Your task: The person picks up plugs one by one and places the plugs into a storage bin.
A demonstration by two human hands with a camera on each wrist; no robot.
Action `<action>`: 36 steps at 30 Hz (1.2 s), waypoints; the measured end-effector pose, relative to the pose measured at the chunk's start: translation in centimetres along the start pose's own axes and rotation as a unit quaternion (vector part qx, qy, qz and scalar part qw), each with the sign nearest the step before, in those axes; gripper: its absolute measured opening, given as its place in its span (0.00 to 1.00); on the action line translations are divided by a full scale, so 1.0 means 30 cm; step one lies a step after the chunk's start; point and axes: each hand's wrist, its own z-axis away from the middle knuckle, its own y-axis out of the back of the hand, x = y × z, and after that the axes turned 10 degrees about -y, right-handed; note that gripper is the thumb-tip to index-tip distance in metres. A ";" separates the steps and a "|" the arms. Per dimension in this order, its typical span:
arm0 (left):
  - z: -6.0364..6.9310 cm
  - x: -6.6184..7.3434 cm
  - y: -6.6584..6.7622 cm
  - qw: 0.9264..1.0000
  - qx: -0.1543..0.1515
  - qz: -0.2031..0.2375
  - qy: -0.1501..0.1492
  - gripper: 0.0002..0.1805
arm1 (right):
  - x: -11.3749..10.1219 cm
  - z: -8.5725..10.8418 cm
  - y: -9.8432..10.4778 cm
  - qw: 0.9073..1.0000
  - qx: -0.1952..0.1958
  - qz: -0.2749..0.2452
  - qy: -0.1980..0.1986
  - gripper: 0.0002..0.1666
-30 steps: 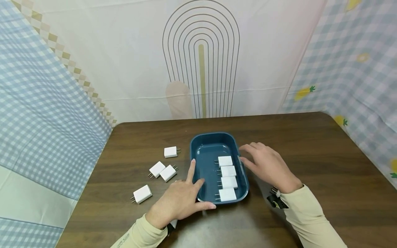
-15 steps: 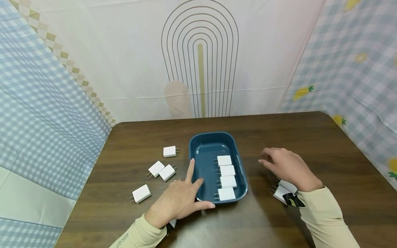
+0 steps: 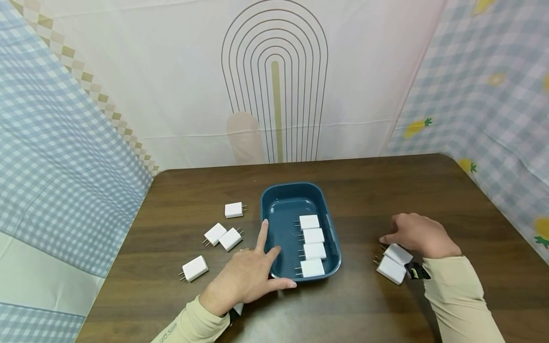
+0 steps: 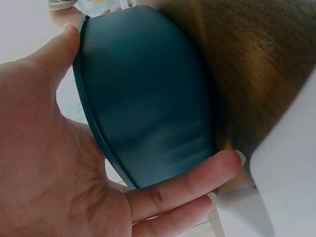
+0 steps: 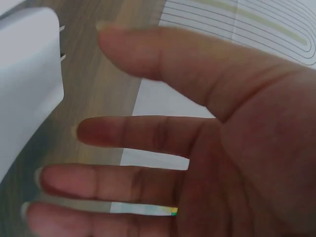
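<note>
Spread around the near-left corner of the blue tray [image 3: 279, 209], my left hand [image 3: 245, 276] touches its rim. In the left wrist view the left hand [image 4: 64, 148] has its thumb on the rim and straight fingers along the outer wall [image 4: 148, 98]. Several white plug adapters [image 3: 313, 236] lie in a column along the tray's right side, prongs left. My right hand [image 3: 422, 234] hovers just beyond two adapters [image 3: 391, 270] on the table. In the right wrist view the right hand [image 5: 237, 133] is empty, fingers apart, beside a white adapter [image 5: 29, 74].
Left of the tray, loose white adapters lie on the brown table [image 3: 197, 190]: one near the top [image 3: 233, 210], two touching [image 3: 230, 239] and one lower left [image 3: 195, 268]. Part of another shows under my left wrist. Patterned cloth [image 3: 171, 71] hangs behind and at both sides.
My right hand has moved right, away from the tray's right rim, to the two adapters, which are now more exposed. The left hand has stayed on the tray.
</note>
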 end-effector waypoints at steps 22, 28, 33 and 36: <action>-0.003 -0.002 -0.002 1.000 -0.004 0.004 0.002 0.50 | -0.002 -0.013 -0.048 0.990 -0.093 -0.100 -0.025 0.15; -0.003 -0.001 0.000 1.000 -0.005 0.007 0.006 0.50 | -0.003 -0.017 -0.054 0.995 -0.073 -0.069 -0.006 0.09; -0.002 0.000 0.000 1.000 -0.005 0.007 0.007 0.50 | -0.010 -0.023 -0.045 0.999 -0.028 -0.009 0.014 0.11; -0.002 0.001 0.000 1.000 -0.003 0.004 0.006 0.50 | -0.022 -0.024 -0.041 1.000 0.004 0.005 0.030 0.16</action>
